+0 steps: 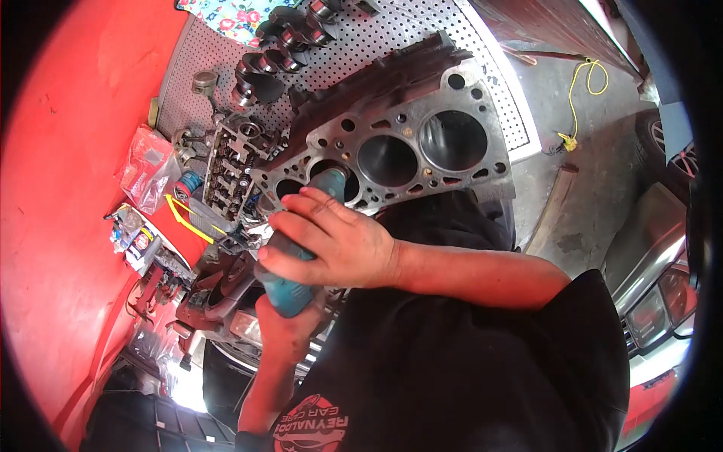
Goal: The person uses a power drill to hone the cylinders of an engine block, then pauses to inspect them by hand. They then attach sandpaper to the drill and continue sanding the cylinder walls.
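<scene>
A teal and black power drill (288,292) is held in both hands, its nose pointing down at a cylinder bore of the engine block (482,98). My right hand (331,239) is closed over the top of the drill's body, fingers wrapped across it. Below it, my left hand (290,328) grips the rear part of the drill; its fingers are partly hidden. Whatever is fitted to the drill's front end is hidden in the bore. Several round bores open along the block's flat metal face. Just left of the drill lies a cylinder head (230,173) with valve springs showing.
A crankshaft (263,64) and a piston (204,83) rest on the perforated tabletop (376,30). A clear plastic bag (147,166) lies by the red wall (68,151). On the floor at right are a yellow cord (576,98) and a wooden plank (552,207). Vehicles stand nearby.
</scene>
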Tool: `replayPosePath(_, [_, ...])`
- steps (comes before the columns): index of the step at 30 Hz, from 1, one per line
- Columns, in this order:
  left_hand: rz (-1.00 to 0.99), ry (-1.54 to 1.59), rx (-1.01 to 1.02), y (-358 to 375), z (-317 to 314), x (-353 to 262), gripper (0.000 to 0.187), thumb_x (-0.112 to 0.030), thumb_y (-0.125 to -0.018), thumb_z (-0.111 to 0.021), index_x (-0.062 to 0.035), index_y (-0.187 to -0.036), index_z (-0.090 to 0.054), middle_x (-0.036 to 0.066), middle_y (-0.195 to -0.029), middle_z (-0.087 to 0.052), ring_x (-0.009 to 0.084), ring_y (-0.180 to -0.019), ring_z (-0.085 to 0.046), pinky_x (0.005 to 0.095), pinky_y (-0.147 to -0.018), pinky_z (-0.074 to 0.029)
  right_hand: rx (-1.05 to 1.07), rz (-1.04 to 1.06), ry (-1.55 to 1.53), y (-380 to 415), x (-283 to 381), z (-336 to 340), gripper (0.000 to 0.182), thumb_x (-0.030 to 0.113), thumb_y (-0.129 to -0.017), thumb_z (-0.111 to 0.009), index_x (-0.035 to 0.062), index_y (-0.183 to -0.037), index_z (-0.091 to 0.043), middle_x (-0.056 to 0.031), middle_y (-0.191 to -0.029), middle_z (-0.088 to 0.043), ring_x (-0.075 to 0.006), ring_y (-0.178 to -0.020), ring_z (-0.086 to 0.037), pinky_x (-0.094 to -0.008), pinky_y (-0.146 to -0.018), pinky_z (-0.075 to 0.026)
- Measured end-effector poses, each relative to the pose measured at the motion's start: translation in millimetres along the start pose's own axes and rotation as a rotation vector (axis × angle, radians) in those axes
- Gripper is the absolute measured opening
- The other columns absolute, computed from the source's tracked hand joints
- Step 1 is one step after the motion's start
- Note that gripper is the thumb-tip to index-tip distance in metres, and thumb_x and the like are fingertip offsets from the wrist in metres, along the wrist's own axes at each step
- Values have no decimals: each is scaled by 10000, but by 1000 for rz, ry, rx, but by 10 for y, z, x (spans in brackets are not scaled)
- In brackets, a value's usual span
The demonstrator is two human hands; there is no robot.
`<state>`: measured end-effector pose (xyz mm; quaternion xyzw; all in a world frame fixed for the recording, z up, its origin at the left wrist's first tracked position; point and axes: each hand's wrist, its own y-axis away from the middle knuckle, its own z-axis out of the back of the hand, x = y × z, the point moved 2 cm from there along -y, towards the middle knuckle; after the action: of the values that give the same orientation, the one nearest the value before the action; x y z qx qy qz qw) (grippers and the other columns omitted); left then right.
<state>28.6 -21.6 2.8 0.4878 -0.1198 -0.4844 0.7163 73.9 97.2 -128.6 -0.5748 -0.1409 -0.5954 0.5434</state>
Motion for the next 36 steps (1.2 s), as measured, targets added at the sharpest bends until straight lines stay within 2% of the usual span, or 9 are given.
replayPosePath(1, [32, 38, 31, 72, 46, -5, 299, -12, -839, -789, 29, -1122, -702, 45, -989, -733, 119, -862, -691, 302, -777, -548, -9, 10, 1, -33, 78, 13, 528, 249, -880, -615, 255, -1400, -526, -129, -1244, -608, -342, -1138, -650, -531, -1074, -528])
replayPosePath(4, [29, 23, -26, 258, 127, -7, 276, -6, -841, -778, 28, -1105, -705, 41, -978, -728, 128, -857, -691, 303, -774, -547, -37, 45, -7, -120, 251, 53, 507, 259, -892, -616, 259, -1392, -527, -126, -1218, -604, -338, -1112, -657, -525, -1028, -555])
replayPosePath(7, [-31, 52, 1, 396, 207, 17, 263, 21, -825, -735, 30, -1086, -706, 40, -965, -718, 122, -833, -680, 291, -719, -532, -60, 66, -12, -144, 386, 66, 481, 278, -908, -616, 265, -1381, -532, -127, -1203, -599, -337, -1088, -662, -515, -992, -567])
replayPosePath(16, [-98, 62, -17, 597, 237, 39, 228, 48, -806, -697, 25, -1032, -720, 40, -927, -713, 128, -808, -673, 292, -699, -526, -101, 105, -16, -135, 543, 63, 448, 284, -943, -584, 269, -1388, -531, -139, -1187, -611, -346, -1081, -674, -511, -989, -572])
replayPosePath(19, [-116, 48, -32, 606, 267, 55, 238, 51, -799, -700, 28, -1035, -721, 41, -928, -717, 131, -820, -678, 294, -718, -532, -116, 85, -42, -163, 573, 82, 472, 235, -907, -656, 284, -1361, -539, -114, -1217, -622, -323, -1040, -703, -479, -958, -596])
replayPosePath(25, [-127, -10, -57, 621, 243, 8, 232, 60, -788, -683, 26, -1013, -727, 38, -929, -722, 128, -821, -679, 295, -732, -534, -125, 69, -47, -159, 578, 89, 475, 233, -905, -662, 285, -1361, -536, -109, -1213, -622, -314, -1046, -704, -479, -964, -593])
replayPosePath(28, [-114, -19, -28, 582, 258, 30, 217, 47, -791, -707, 26, -1006, -731, 32, -925, -724, 123, -811, -677, 295, -718, -530, -114, 83, -27, -125, 549, 58, 444, 286, -942, -586, 264, -1383, -542, -141, -1186, -608, -349, -1095, -678, -512, -1006, -571])
replayPosePath(36, [-104, -37, -52, 555, 205, 8, 213, 34, -801, -728, 28, -1014, -733, 27, -919, -722, 118, -807, -678, 295, -710, -528, -118, 72, -36, -115, 498, 74, 430, 283, -933, -596, 269, -1361, -549, -135, -1170, -600, -348, -1087, -677, -517, -1009, -571])
